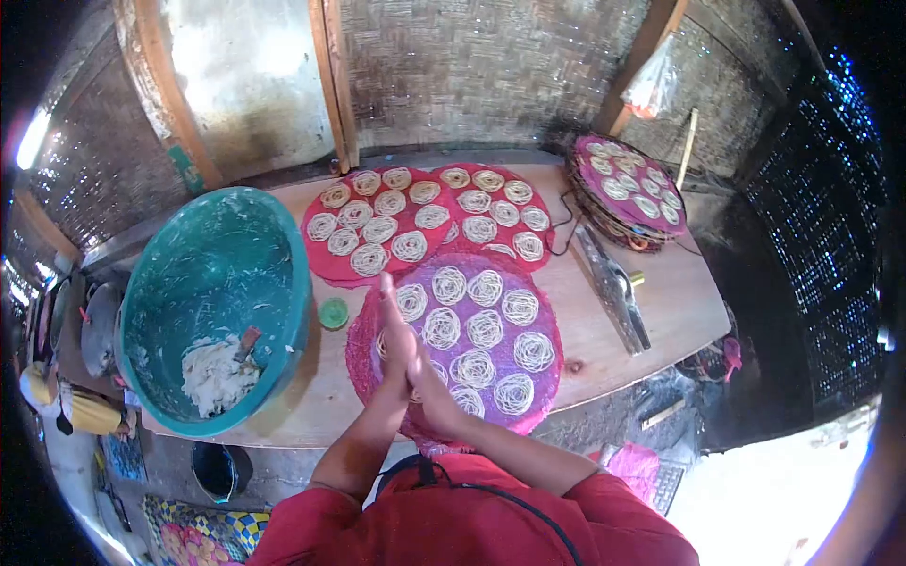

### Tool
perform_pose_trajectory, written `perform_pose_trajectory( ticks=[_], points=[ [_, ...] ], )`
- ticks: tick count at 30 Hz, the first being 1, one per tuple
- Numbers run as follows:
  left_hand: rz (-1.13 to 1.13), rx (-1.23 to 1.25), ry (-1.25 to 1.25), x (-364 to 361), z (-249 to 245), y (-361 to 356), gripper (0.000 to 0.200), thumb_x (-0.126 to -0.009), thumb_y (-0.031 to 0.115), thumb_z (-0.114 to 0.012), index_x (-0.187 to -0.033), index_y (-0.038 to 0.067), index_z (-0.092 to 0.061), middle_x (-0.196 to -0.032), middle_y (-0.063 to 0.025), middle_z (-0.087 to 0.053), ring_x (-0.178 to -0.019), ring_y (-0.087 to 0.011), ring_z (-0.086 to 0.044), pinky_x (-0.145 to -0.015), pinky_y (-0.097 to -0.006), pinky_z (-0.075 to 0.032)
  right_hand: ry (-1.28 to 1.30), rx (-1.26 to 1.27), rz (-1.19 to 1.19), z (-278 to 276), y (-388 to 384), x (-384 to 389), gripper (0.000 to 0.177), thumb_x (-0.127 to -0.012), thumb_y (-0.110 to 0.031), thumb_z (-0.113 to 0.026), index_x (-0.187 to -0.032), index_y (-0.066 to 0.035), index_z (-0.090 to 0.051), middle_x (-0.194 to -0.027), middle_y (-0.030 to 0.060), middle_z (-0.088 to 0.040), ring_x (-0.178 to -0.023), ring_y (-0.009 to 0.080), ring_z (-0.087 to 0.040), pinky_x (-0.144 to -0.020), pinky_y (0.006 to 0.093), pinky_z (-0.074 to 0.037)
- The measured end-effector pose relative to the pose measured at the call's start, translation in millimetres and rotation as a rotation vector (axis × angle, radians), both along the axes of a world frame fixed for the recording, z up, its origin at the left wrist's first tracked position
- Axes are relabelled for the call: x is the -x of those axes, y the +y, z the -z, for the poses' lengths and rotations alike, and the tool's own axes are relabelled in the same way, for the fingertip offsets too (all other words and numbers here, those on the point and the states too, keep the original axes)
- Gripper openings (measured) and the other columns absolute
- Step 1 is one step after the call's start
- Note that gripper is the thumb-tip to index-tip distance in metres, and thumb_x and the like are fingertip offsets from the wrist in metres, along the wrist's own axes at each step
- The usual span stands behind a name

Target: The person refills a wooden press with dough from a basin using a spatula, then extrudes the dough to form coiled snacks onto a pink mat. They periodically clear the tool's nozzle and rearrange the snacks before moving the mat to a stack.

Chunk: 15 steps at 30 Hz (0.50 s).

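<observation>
My left hand (396, 335) and my right hand (427, 377) are palm against palm, over the left side of a round purple mesh mat (505, 274). The left fingers are stretched straight, pointing away from me. The right hand lies flat against the left, its fingers partly hidden. Nothing shows between the palms. Several pale coiled strand nests, such as one noodle nest (486, 328), are spread over the mat. Beyond it, more nests lie on two overlapping red mats (401, 259). The hands cover part of the purple mat's near left side.
At left stands a large green basin (302, 283) with white dough (217, 375) inside. A small green disc (333, 313) lies beside it. A metal-and-wood press (612, 283) rests on the table (613, 377) at right. Behind it, a stacked round rack (604, 222) carries more nests.
</observation>
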<state>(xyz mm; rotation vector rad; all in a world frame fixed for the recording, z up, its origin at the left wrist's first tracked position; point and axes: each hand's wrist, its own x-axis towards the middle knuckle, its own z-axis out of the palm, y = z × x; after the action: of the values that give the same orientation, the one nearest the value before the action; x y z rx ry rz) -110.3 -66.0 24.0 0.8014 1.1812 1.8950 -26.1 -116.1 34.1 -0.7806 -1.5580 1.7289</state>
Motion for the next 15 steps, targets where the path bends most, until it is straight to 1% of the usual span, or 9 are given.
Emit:
perform_pose_trajectory(
  ticks=[2,3,4,5,6,8,9,11,15],
  points=[
    [0.083,-0.002,-0.317,-35.3,29.2,-10.0,0.059,-0.098,0.043,-0.021,-0.141,0.002,-0.019,-0.147,-0.0113,-0.02,-0.136,-0.0219,-0.017,-0.11,-0.0316,-0.015,-0.154,0.031,0.042,1.3,29.8,-15.3,0.063,-0.096,-0.046,-0.021,-0.141,-0.001,-0.02,-0.145,0.018,-0.02,-0.135,0.0291,-0.017,-0.11,0.0354,-0.013],
    [0.095,-0.003,-0.314,-46.1,29.2,-19.3,0.059,-0.098,0.043,-0.021,-0.141,0.002,-0.019,-0.147,-0.0113,-0.02,-0.136,-0.0219,-0.017,-0.11,-0.0316,-0.015,-0.265,0.072,0.057,11.1,57.5,-25.4,0.063,-0.096,-0.047,-0.019,-0.139,-0.002,-0.025,-0.144,0.0175,-0.026,-0.134,0.0285,-0.021,-0.11,0.0352,-0.014],
    [0.23,0.006,-0.149,-56.9,22.5,-33.2,0.055,-0.097,0.036,-0.027,-0.14,0.002,-0.023,-0.145,-0.0122,-0.025,-0.134,-0.0224,-0.021,-0.108,-0.0317,-0.018,-0.249,-0.208,0.233,-13.6,68.2,-34.4,0.064,-0.096,-0.049,-0.016,-0.137,-0.003,-0.032,-0.137,0.0165,-0.038,-0.131,0.0266,-0.028,-0.109,0.0334,-0.018],
    [0.361,0.012,0.017,-66.4,11.0,-47.5,0.052,-0.095,0.029,-0.034,-0.138,0.001,-0.026,-0.142,-0.0131,-0.029,-0.132,-0.0229,-0.026,-0.107,-0.0318,-0.022,-0.224,0.038,0.353,-49.4,83.4,-41.7,0.065,-0.096,-0.05,-0.013,-0.136,-0.004,-0.034,-0.136,0.0165,-0.039,-0.131,0.0248,-0.029,-0.108,0.0321,-0.017],
    [0.488,0.017,0.184,-73.8,-1.3,-59.2,0.049,-0.094,0.022,-0.04,-0.137,0.0,-0.029,-0.14,-0.014,-0.034,-0.13,-0.0234,-0.03,-0.105,-0.0318,-0.025,-0.191,-0.898,0.596,55.6,174.5,-64.3,0.044,-0.09,-0.033,-0.045,-0.12,0.0,-0.05,-0.093,0.0119,-0.064,-0.084,0.0235,-0.062,-0.077,0.0323,-0.048],
    [0.574,0.041,0.575,-64.4,-18.3,-71.2,0.046,-0.088,0.009,-0.051,-0.131,0.0,-0.039,-0.131,-0.0153,-0.044,-0.122,-0.0231,-0.041,-0.099,-0.0315,-0.033,-0.415,-0.226,0.509,4.0,177.6,-102.4,0.042,-0.092,-0.039,-0.044,-0.111,-0.005,-0.06,-0.108,0.0153,-0.063,-0.104,0.0265,-0.058,-0.091,0.0369,-0.042],
    [0.53,0.057,0.803,-36.8,-21.9,-74.9,0.045,-0.084,0.002,-0.055,-0.127,-0.001,-0.044,-0.125,-0.0157,-0.05,-0.116,-0.0224,-0.048,-0.096,-0.0311,-0.038,-0.413,-0.229,0.51,9.5,185.9,-119.6,0.042,-0.092,-0.039,-0.044,-0.111,-0.005,-0.06,-0.108,0.0153,-0.063,-0.104,0.0265,-0.058,-0.091,0.0369,-0.042],
    [0.33,0.2,0.72,11.6,7.9,-78.7,0.031,-0.084,0.01,-0.057,-0.113,0.0,-0.055,-0.112,-0.0194,-0.057,-0.105,-0.0274,-0.055,-0.091,-0.0357,-0.042,-0.653,-0.378,0.585,37.6,209.8,-144.4,0.033,-0.083,-0.034,-0.059,-0.098,-0.006,-0.065,-0.092,0.0146,-0.067,-0.088,0.0288,-0.064,-0.078,0.0391,-0.048],
    [0.03,0.422,0.872,83.5,21.6,-90.8,0.025,-0.082,0.007,-0.055,-0.106,-0.001,-0.058,-0.092,-0.0141,-0.06,-0.08,-0.0214,-0.061,-0.072,-0.0315,-0.048,-0.742,-0.432,0.462,72.2,231.7,-146.3,0.031,-0.079,-0.032,-0.061,-0.096,-0.007,-0.066,-0.092,0.0167,-0.065,-0.091,0.0304,-0.062,-0.08,0.0404,-0.047]
  ],
)
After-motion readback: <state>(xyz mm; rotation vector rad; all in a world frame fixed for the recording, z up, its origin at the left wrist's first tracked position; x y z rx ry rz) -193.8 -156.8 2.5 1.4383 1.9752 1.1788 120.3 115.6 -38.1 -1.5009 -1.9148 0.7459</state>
